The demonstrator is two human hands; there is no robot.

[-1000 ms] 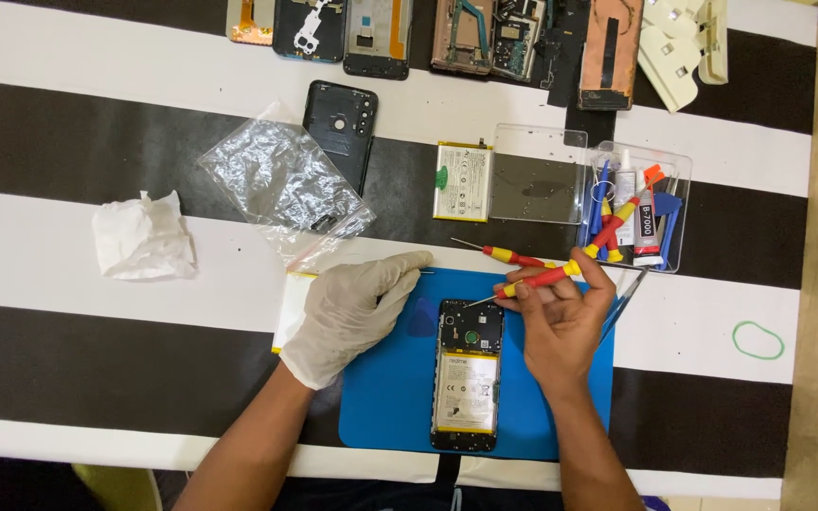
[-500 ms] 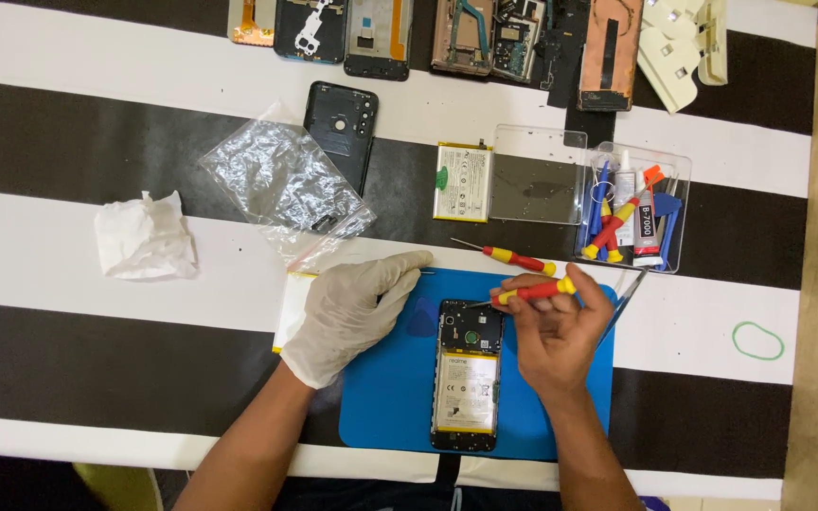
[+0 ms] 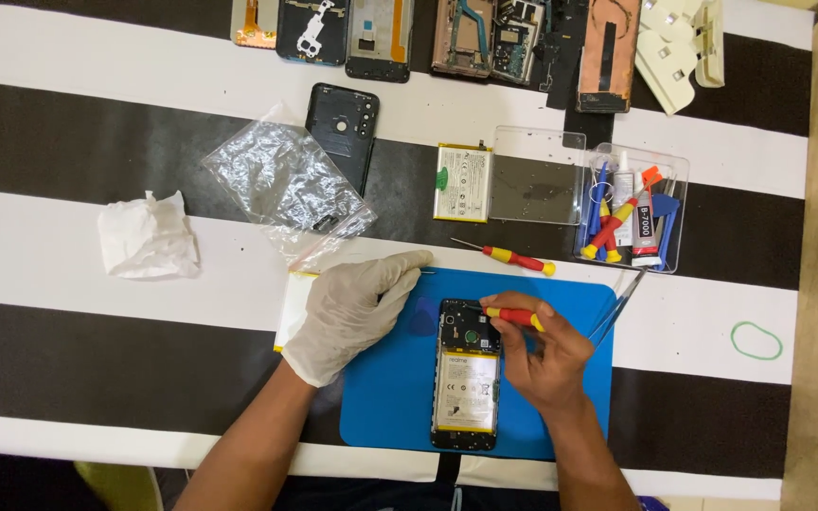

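Note:
An opened phone (image 3: 466, 378) with its back off lies on a blue work mat (image 3: 560, 416), battery showing. My right hand (image 3: 546, 355) grips a small red and yellow screwdriver (image 3: 513, 317) whose tip rests at the phone's upper part. My left hand (image 3: 357, 308), in a white glove, lies flat with fingers spread on the mat's left edge and on a white card beneath it, just left of the phone. A blue pick (image 3: 420, 320) lies between the gloved hand and the phone.
A second red and yellow screwdriver (image 3: 513, 256) lies above the mat. A clear tray of tools (image 3: 631, 210), a loose battery (image 3: 463, 182), a black phone back cover (image 3: 341, 123), a crumpled plastic bag (image 3: 281, 185), a white tissue (image 3: 147, 235), a green rubber band (image 3: 755, 341) and dismantled phones (image 3: 428, 33) surround it.
My right hand has carried the screwdriver down and left from the mat's upper right onto the phone's top part. The gloved left hand has stayed put.

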